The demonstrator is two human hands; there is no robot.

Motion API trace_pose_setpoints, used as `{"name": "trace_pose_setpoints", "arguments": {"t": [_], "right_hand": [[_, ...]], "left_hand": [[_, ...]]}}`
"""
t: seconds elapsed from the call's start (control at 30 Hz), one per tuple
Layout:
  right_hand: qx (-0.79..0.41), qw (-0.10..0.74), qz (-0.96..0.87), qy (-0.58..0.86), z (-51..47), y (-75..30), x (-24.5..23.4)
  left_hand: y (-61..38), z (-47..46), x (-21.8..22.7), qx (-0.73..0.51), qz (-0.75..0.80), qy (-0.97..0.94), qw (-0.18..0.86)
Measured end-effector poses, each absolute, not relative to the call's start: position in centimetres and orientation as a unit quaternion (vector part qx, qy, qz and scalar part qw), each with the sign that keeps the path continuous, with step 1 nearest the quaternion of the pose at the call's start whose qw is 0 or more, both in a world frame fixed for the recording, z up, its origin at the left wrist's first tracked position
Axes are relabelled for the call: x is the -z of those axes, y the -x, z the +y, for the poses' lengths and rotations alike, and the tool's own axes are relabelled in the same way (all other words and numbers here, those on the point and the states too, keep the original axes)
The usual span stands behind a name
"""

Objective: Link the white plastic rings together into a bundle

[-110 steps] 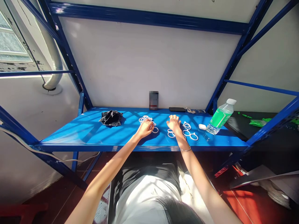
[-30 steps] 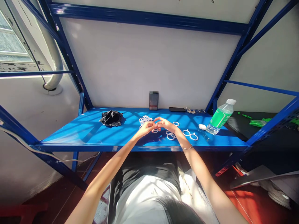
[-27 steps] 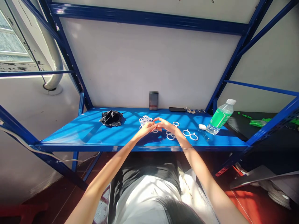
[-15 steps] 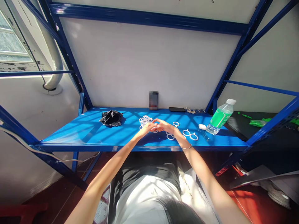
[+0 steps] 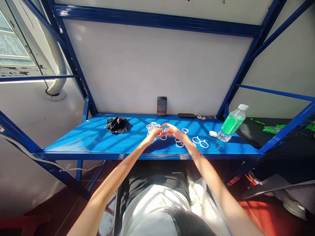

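Close together over the blue table (image 5: 86, 141), both my hands have their fingers curled in. My left hand (image 5: 156, 132) pinches a white ring (image 5: 163, 138), whose lower curve shows just below the fingertips. On its other side my right hand (image 5: 173, 131) has its fingertips closed at the same ring, the index finger arched toward the left hand. The exact contact is too small to make out. A heap of white rings (image 5: 153, 125) lies just behind my left hand. Beside my right wrist lie linked white rings (image 5: 179, 144), a single ring (image 5: 185, 130) and a joined pair (image 5: 204, 144).
A crumpled black plastic bag (image 5: 117, 125) sits on the left. Along the back are an upright dark box-like object (image 5: 161, 106), a black phone (image 5: 186, 115) and a coiled cable (image 5: 205, 117). A green-labelled bottle (image 5: 232, 123) and a small white case (image 5: 213, 133) stand right. Blue posts (image 5: 242, 72) frame the table.
My hands have drawn slightly apart; the left has shifted a little left. The ring's lower curve now shows between them. Things on the table look unmoved.
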State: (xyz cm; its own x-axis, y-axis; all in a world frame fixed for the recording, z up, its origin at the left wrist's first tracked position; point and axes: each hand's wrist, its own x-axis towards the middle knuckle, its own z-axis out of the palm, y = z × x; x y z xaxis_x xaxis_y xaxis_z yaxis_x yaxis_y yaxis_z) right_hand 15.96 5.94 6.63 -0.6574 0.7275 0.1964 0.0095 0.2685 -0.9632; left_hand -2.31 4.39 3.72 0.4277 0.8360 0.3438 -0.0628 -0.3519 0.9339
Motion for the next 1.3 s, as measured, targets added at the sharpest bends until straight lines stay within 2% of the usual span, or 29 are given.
{"name": "trace_pose_setpoints", "arguments": {"t": [0.13, 0.23, 0.37, 0.5, 0.73, 1.1, 1.3], "right_hand": [[-0.48, 0.393, -0.737, 0.27, 6.7, -15.8, -6.2], [-0.316, 0.422, -0.768, 0.363, 7.5, -16.2, -5.3], [-0.079, 0.332, -0.764, 0.547, 8.1, -17.5, -4.2], [-0.011, 0.3, -0.71, 0.637, 8.7, -19.1, -3.3], [-0.077, 0.383, -0.696, 0.602, 11.1, -21.1, -1.2], [-0.18, 0.353, -0.758, 0.518, 10.2, -19.7, -2.5], [-0.393, 0.367, -0.772, 0.339, 8.6, -17.8, -4.5]], "left_hand": [[2.6, 4.8, -3.6, -0.453, 0.293, -0.727, 0.424], [2.9, 5.0, -3.3, -0.459, 0.321, -0.751, 0.35], [3.2, 5.0, -2.8, -0.467, 0.383, -0.783, 0.149], [3.4, 5.3, -2.3, -0.424, 0.421, -0.802, 0.014], [3.5, 5.7, -1.7, -0.389, 0.468, -0.791, -0.061], [3.7, 6.1, -1.1, -0.404, 0.461, -0.782, -0.112], [3.3, 5.7, -1.5, -0.403, 0.381, -0.828, -0.087]]}}
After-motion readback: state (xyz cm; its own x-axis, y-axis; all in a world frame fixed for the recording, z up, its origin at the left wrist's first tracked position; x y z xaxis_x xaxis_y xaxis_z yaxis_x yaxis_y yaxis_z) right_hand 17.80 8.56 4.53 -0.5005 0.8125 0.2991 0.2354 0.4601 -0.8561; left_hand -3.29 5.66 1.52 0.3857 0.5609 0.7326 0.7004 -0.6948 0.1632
